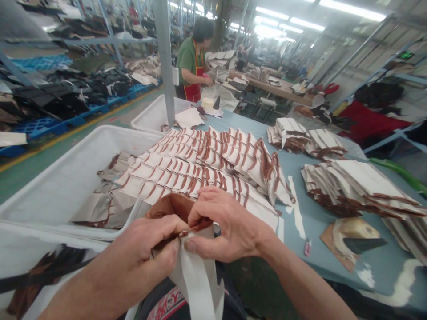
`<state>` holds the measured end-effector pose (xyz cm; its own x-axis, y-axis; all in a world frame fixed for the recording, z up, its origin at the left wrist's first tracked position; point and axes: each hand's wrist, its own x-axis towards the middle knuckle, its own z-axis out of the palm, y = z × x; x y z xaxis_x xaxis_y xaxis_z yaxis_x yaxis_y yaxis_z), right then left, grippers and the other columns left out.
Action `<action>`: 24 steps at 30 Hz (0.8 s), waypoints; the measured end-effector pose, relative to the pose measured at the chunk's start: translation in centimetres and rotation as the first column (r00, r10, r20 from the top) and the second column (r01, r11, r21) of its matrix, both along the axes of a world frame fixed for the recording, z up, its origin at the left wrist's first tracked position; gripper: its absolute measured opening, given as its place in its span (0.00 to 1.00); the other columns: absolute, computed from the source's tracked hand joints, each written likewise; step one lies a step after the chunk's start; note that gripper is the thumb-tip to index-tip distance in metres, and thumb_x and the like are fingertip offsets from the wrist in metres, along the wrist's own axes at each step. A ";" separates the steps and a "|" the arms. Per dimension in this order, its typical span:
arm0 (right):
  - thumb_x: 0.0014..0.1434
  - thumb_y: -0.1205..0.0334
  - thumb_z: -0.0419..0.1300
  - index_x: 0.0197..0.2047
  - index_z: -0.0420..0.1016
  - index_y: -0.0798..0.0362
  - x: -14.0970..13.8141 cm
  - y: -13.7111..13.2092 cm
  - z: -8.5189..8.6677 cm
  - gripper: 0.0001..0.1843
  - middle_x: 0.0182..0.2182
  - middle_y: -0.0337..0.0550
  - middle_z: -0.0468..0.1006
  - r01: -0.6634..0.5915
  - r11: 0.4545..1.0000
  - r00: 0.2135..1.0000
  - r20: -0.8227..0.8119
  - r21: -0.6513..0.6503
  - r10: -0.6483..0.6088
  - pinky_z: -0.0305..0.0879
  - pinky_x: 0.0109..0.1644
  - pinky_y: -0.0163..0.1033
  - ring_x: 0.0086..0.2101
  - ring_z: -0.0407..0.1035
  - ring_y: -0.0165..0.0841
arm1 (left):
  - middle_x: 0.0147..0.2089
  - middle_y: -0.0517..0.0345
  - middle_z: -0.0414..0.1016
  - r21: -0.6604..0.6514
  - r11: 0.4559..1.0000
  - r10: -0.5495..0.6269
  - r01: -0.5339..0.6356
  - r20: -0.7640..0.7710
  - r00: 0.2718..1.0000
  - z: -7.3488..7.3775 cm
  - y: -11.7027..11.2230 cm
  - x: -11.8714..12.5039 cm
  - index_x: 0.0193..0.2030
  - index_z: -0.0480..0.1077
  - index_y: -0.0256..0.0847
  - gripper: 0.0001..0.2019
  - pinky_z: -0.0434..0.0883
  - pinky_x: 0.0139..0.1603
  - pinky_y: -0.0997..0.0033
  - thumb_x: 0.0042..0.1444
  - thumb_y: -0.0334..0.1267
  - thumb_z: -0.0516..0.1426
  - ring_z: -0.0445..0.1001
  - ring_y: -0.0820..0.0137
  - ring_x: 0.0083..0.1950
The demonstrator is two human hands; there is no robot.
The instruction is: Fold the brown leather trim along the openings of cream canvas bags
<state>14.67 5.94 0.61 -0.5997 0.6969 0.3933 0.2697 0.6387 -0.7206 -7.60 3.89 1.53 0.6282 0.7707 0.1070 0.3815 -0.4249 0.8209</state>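
- The left hand (151, 249) had its thumb and forefinger closed together on the near left side of the rim of a white fabric pouch (171, 204) with brown lining.
- The right hand (230, 224) was also clamped on this rim, just beside the left fingertips; its thumb was pressed near the top of a white strip (200, 284), and its other fingers were bent over the far right side.
- The pouch was thus between the two hands and touching both, with its brown inside facing upward; the strip hung down from the rim toward the near side.
- Beyond the hands, overlapping rows of white pieces with brown edges (200, 155) lay on a blue-grey table (288, 164).
- To the left stood a white plastic bin (63, 182), with similar pieces lying inside it.
- On the right of the table were stacked white pieces (370, 178), and nearer, a small pink tool (307, 247), whose exact kind I could not tell.
- At the far side, a co-worker (190, 62) in green shirt and red apron was standing.
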 end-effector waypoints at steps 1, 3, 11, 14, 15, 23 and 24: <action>0.62 0.57 0.67 0.32 0.71 0.51 0.1 0.0 0.0 0.12 0.26 0.33 0.69 0.004 1.000 0.999 0.045 -0.028 -0.002 0.58 0.39 0.38 0.30 0.65 0.30 | 0.30 0.68 0.81 -0.022 1.000 0.014 -0.014 -0.013 1.000 -0.1 -0.1 0.0 0.33 0.72 0.47 0.12 0.68 0.30 0.78 0.66 0.34 0.50 0.77 0.73 0.29; 0.61 0.58 0.68 0.30 0.71 0.51 0.1 -0.2 0.1 0.12 0.24 0.31 0.66 0.003 0.992 0.993 0.119 -0.126 0.012 0.52 0.34 0.36 0.27 0.62 0.28 | 0.30 0.70 0.82 -0.077 0.996 0.050 -0.052 -0.023 0.998 -0.2 -0.3 0.0 0.36 0.74 0.48 0.11 0.69 0.29 0.79 0.66 0.34 0.51 0.79 0.73 0.29; 0.66 0.57 0.65 0.30 0.73 0.53 -0.1 -0.9 -0.2 0.14 0.24 0.30 0.64 -0.032 0.945 0.986 0.147 -0.326 0.084 0.49 0.31 0.33 0.24 0.57 0.24 | 0.30 0.71 0.81 -0.088 0.991 0.103 -0.100 0.035 0.994 -0.3 0.0 -0.7 0.35 0.76 0.48 0.08 0.72 0.31 0.86 0.61 0.31 0.57 0.78 0.76 0.30; 0.65 0.58 0.64 0.29 0.71 0.53 -0.3 -0.9 -0.2 0.14 0.23 0.30 0.63 -0.040 0.917 0.992 0.094 -0.397 0.084 0.50 0.30 0.32 0.24 0.56 0.24 | 0.29 0.72 0.80 0.035 0.993 0.110 -0.112 0.053 0.993 -0.4 -0.4 -0.6 0.35 0.76 0.48 0.09 0.71 0.28 0.87 0.61 0.30 0.57 0.78 0.78 0.27; 0.65 0.58 0.64 0.28 0.70 0.53 -0.4 -1.0 -0.2 0.15 0.23 0.30 0.62 -0.044 0.900 0.995 0.065 -0.433 0.080 0.50 0.29 0.32 0.24 0.55 0.24 | 0.29 0.73 0.80 0.100 0.987 0.120 -0.127 0.066 0.991 -0.6 -0.7 -0.6 0.36 0.76 0.48 0.09 0.71 0.28 0.87 0.60 0.30 0.56 0.78 0.78 0.26; 0.56 0.47 0.76 0.28 0.68 0.53 -0.9 -2.2 -1.2 0.25 0.22 0.28 0.61 -0.302 0.474 0.942 -0.334 -0.827 0.018 0.49 0.27 0.31 0.24 0.51 0.23 | 0.35 0.59 0.84 0.505 0.863 0.023 -0.030 0.020 1.000 -3.8 -2.3 -0.6 0.43 0.71 0.45 0.13 0.78 0.41 0.75 0.69 0.24 0.50 0.84 0.69 0.34; 0.54 0.44 0.77 0.28 0.68 0.53 -1.0 -2.4 -1.4 0.26 0.22 0.28 0.62 -0.320 0.415 0.934 -0.357 -0.852 -0.013 0.48 0.26 0.31 0.24 0.51 0.22 | 0.35 0.59 0.84 0.533 0.846 0.009 -0.015 0.015 1.000 -4.0 -2.3 -0.6 0.43 0.71 0.45 0.13 0.78 0.39 0.74 0.69 0.24 0.50 0.83 0.68 0.33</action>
<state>13.68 3.57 -0.80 -0.7206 0.6545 -0.2287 -0.0668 -0.3939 -0.9167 -8.18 1.58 -2.45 0.6156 0.6005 0.5103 0.3815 -0.7937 0.4738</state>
